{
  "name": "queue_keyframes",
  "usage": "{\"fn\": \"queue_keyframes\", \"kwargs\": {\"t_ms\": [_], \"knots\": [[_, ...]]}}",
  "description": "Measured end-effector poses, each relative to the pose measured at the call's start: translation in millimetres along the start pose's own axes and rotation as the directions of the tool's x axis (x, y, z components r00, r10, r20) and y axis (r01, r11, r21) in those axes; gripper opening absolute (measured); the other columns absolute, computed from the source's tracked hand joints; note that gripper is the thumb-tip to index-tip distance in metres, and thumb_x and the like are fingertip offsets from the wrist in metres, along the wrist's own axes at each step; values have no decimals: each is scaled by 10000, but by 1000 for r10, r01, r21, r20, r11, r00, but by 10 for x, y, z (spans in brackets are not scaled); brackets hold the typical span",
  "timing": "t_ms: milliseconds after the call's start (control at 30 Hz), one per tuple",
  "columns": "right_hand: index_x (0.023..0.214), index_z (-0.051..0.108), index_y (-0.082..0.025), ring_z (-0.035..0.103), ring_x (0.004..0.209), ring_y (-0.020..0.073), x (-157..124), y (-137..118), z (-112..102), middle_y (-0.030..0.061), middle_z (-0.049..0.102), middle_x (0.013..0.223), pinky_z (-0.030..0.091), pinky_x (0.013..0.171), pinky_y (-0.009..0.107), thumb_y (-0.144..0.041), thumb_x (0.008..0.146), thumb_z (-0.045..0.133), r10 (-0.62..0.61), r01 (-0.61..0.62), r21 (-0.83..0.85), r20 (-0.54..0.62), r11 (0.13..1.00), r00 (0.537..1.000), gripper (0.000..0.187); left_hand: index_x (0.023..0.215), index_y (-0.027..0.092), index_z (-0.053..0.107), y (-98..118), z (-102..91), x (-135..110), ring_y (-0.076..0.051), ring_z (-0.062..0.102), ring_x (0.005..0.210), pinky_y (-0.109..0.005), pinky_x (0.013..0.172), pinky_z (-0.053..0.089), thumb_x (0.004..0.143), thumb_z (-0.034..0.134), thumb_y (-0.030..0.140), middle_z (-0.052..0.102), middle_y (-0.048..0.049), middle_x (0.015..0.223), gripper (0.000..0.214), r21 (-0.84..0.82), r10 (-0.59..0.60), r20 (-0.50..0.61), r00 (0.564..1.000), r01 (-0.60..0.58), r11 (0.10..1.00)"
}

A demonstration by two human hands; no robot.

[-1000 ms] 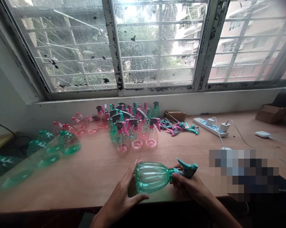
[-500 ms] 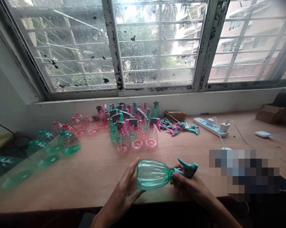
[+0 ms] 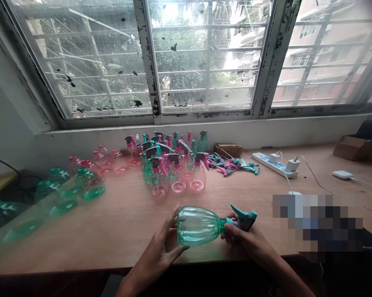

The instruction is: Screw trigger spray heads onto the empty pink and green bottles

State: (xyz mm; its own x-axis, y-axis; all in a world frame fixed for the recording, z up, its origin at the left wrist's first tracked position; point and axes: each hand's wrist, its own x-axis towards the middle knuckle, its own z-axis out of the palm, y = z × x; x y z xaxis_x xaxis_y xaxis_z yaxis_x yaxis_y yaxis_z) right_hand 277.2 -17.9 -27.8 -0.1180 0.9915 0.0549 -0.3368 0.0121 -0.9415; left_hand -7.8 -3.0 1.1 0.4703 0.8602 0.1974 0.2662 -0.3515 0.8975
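Green translucent spray bottle lies sideways at near edge of tabletop, long axis 9-to-3 o'clock. Left hand cups base at 9. Right hand grips teal trigger head and neck at 3.

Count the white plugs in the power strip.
2. The left plug sits mid-strip on the power strip; the right plug sits near its right end. None looks hidden.

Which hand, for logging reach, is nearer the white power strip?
Right. The right hand lies before the power strip; the left hand is farther left, cupping the green bottle.
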Motion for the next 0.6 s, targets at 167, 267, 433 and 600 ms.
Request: {"fn": "queue_keyframes", "kwargs": {"t_ms": [167,267,433,600], "knots": [[929,686,-172,548,504,118,16,47,-43,13,700,674,404,496,241,-476,797,840,5,-5,-35,-2,999,1000,365,1609,340,223,30,-4,-15,-351,441,1436,-480,1189,399,811,826,325,405,-79,1616,1000,52,-39,-65,997,43,998],[966,677,-173,551,489,120,21,37,-41,7,700,662,397,482,239,-484,805,831,3,-3,-33,2,999,1000,382,1587,361,295,38,-2,-14,-343,491,1391,-472,1178,411,820,816,322,431,-65,1600,928,64,-33,-67,997,37,997],[956,661,-171,560,480,119,22,-1,-8,6,700,662,392,464,232,-498,806,825,8,-8,-16,5,1000,1000,395,1614,387,146,-9,5,-18,-294,593,1293,-439,1123,476,892,735,312,522,-75,1522,934,-8,0,-13,1000,0,1000],[974,670,-170,586,493,131,28,37,-38,8,715,664,441,486,248,-461,783,854,5,-5,-1,-1,1000,1000,394,1614,353,188,-32,-28,-15,-339,482,1400,-486,1182,402,800,831,321,433,-80,1592,1038,110,-14,-30,999,17,994]]}}
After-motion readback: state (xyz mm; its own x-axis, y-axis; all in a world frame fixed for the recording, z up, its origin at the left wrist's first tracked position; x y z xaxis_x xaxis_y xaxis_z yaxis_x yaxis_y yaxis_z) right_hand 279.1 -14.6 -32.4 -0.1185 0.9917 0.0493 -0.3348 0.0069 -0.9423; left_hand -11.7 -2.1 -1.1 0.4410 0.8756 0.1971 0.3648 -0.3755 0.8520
